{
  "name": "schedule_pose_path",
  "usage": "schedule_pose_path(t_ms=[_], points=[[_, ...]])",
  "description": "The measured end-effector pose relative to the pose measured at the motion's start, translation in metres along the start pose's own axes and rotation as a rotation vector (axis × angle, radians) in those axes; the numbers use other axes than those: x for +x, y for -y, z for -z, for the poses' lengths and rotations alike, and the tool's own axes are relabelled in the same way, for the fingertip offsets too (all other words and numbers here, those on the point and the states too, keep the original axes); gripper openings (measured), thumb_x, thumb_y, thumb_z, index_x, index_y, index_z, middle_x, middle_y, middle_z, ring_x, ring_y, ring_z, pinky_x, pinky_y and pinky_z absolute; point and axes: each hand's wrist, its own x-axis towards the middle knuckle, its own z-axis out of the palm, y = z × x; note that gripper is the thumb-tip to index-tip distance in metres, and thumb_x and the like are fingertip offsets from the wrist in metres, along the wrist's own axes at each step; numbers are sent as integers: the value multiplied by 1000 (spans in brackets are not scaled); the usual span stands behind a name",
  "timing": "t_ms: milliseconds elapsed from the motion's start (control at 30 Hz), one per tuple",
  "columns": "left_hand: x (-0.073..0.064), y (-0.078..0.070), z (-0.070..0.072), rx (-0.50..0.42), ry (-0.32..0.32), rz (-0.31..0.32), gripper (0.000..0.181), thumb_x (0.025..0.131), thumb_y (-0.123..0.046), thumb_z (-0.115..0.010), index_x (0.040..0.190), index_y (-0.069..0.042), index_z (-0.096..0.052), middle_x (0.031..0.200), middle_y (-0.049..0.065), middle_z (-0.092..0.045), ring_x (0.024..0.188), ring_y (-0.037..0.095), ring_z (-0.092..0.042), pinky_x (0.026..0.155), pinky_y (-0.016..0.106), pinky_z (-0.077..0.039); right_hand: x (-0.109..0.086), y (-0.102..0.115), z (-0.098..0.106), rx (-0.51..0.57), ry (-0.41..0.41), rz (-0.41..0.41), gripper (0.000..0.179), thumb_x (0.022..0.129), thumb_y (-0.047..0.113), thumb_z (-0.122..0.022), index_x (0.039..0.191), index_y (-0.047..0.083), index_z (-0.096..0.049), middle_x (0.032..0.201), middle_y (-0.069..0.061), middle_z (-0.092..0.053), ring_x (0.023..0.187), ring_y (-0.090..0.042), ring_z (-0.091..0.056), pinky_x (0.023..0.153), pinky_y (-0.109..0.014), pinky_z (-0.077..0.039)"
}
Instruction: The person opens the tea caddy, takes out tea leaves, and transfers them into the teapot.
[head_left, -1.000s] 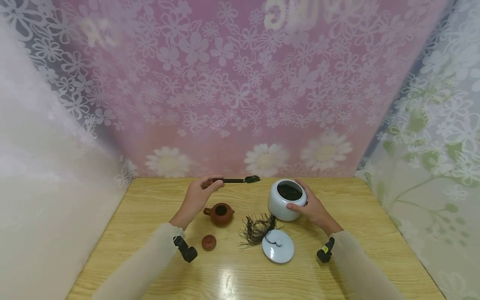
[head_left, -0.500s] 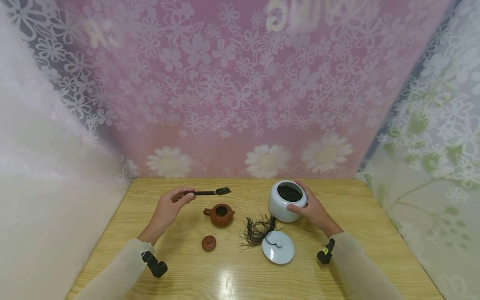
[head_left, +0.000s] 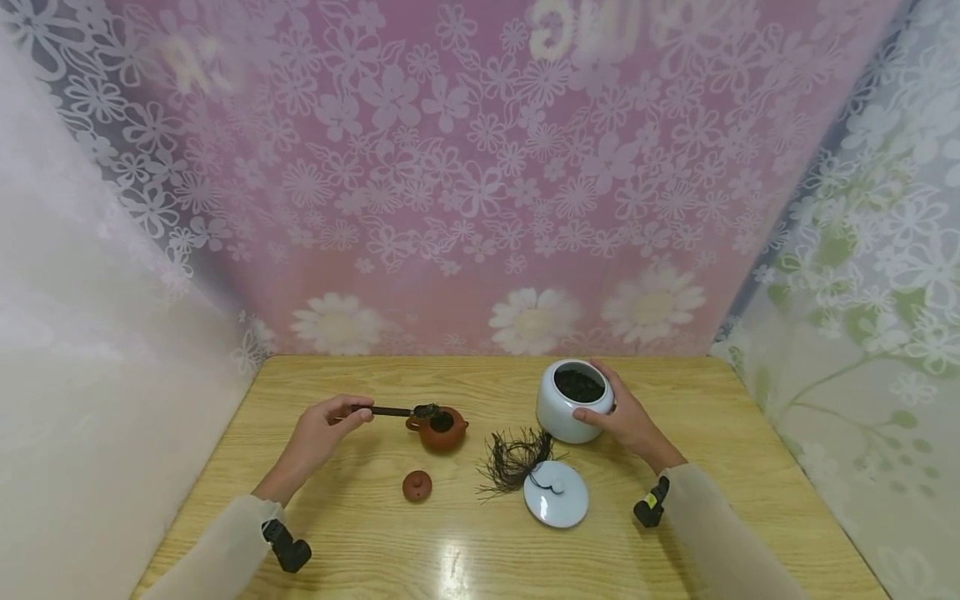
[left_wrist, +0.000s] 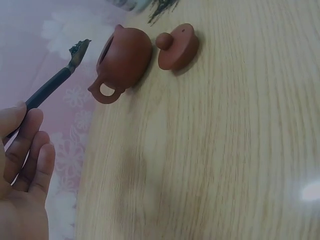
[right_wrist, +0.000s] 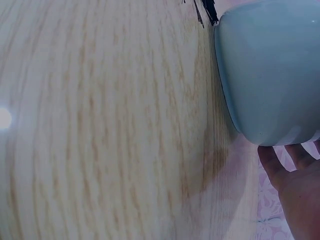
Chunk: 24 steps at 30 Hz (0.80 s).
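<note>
Where the scoop (head_left: 397,412) lies: in the air over the counter (head_left: 675,383), left of its middle, its head heaped with dark leaves (head_left: 427,410).
Scoop's long axis: roughly along the counter's far edge, handle end toward the left edge, head toward the right.
Scoop head to teapot (head_left: 442,438): over the handle side of the mouth from the head camera; the left wrist view shows a gap, so above and apart. This offset, I judge, is what matters most.
Teapot: uncovered, left of the counter's middle, handle toward the left edge, spout toward the right.
Left hand (head_left: 324,427): nearer the teapot; thumb and forefinger pinch the scoop's handle end, so the teapot lies beyond the fingertips, rightward.
Right hand (head_left: 626,421): well apart from the teapot, fingers and thumb round the white jar (head_left: 562,417), toward the counter's far right corner.
Teapot lid (head_left: 417,486): on the counter, on the teapot's near side.
Jar lid (head_left: 557,494): nearer the person than the jar, just beside the dark twigs (head_left: 513,462).
</note>
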Motion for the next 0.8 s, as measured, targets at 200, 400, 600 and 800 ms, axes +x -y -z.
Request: schedule_pose_path(t_ms=[200, 400, 600, 800], points=[[3, 2, -1, 55, 22, -2, 37, 106, -47, -72, 137, -28, -76, 125, 7, -75, 118, 27, -71, 99, 49, -60, -1, 0, 0, -1, -2, 4, 109, 96, 27, -88, 177, 26, -14, 174, -19, -34, 160, -48, -34, 123, -77, -29], [6, -3, -2, 145, 35, -52, 33, 106, -41, -73, 135, -26, -77, 118, 2, -76, 109, 20, -72, 89, 39, -59, -1, 0, 0, 11, -3, 2, 109, 96, 25, -87, 177, 26, -15, 174, -18, -34, 161, -47, -33, 124, -76, -28], [12, -14, -3, 245, 40, -145, 27, 107, -34, -73, 131, -25, -78, 109, 5, -78, 101, 18, -73, 80, 36, -57, -1, 0, 0, 11, -2, 3, 109, 96, 26, -87, 177, 28, -15, 174, -19, -34, 160, -47, -34, 124, -76, -29], [19, -29, -3, 342, 49, -230, 25, 107, -30, -74, 130, -22, -79, 107, -2, -80, 93, 14, -72, 75, 35, -56, -1, 0, 1, 7, -6, 2, 109, 96, 26, -88, 177, 24, -15, 174, -18, -34, 160, -47, -34, 123, -76, -29]])
